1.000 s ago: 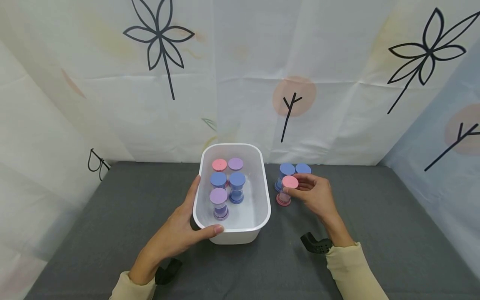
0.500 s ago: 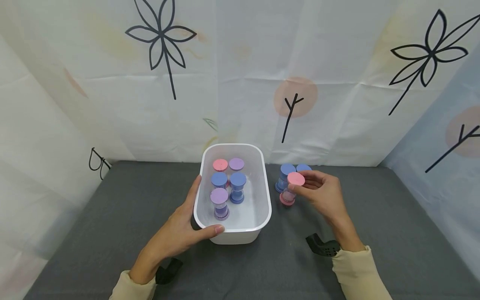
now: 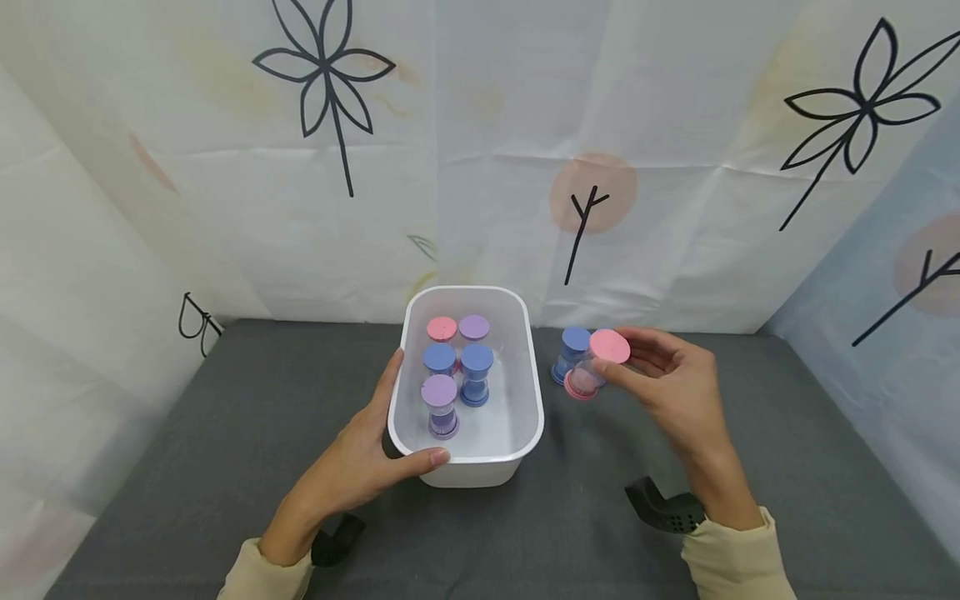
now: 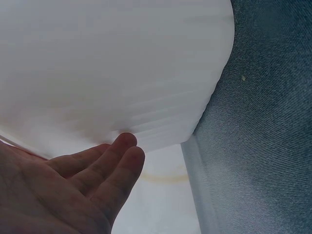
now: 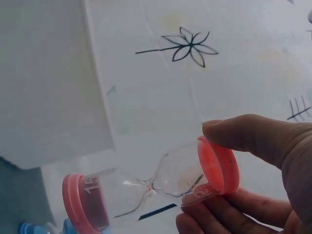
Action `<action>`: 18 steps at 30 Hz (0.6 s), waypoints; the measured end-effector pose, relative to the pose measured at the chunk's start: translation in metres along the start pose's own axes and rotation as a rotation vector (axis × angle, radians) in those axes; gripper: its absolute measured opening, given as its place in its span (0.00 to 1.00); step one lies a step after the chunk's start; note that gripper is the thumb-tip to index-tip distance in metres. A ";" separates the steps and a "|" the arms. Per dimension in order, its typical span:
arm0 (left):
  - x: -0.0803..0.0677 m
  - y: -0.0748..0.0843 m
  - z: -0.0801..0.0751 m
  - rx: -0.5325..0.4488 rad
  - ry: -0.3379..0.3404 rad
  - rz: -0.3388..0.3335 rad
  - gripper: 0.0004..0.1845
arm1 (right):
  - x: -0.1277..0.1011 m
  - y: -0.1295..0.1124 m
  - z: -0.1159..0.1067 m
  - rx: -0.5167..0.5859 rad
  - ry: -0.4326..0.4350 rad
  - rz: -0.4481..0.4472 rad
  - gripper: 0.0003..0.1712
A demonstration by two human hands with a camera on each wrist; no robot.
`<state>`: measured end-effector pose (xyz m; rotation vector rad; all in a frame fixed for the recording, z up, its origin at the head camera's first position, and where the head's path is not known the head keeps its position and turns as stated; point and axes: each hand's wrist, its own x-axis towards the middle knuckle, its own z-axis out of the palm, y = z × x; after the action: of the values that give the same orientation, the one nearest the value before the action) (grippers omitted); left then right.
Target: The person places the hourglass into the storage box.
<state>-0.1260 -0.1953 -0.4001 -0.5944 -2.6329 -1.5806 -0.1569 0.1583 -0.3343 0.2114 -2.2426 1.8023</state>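
Observation:
My right hand (image 3: 671,383) pinches a pink-capped hourglass (image 3: 587,377) by its upper cap, thumb on one side and fingers on the other. The hourglass leans, its top toward the hand; a "15" shows near the far cap in the right wrist view. Just behind it stands a blue hourglass (image 3: 574,340), and a second blue one is mostly hidden. My left hand (image 3: 356,458) rests at the near left corner of a white tub (image 3: 517,425), thumb over the front rim. In the left wrist view, its extended fingers (image 4: 114,170) lie against the outer wall.
Inside the tub stand several hourglasses: a pink one (image 3: 442,328), blue ones (image 3: 476,358) and purple ones (image 3: 439,392), grouped toward the left and back. Dark grey cloth (image 3: 555,533) covers the table. A patterned white curtain (image 3: 487,208) hangs behind it.
My right hand has moved right and slightly back with the pink hourglass, which tilts more and now hides the second blue hourglass. My left hand and the tub stay in place.

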 end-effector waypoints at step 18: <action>0.001 0.001 0.000 0.008 -0.005 0.007 0.66 | -0.010 -0.050 0.004 0.244 -0.103 -0.148 0.26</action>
<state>-0.1265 -0.1950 -0.3993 -0.6073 -2.6369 -1.5675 -0.1340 0.1433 -0.2915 0.5135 -2.0064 2.0205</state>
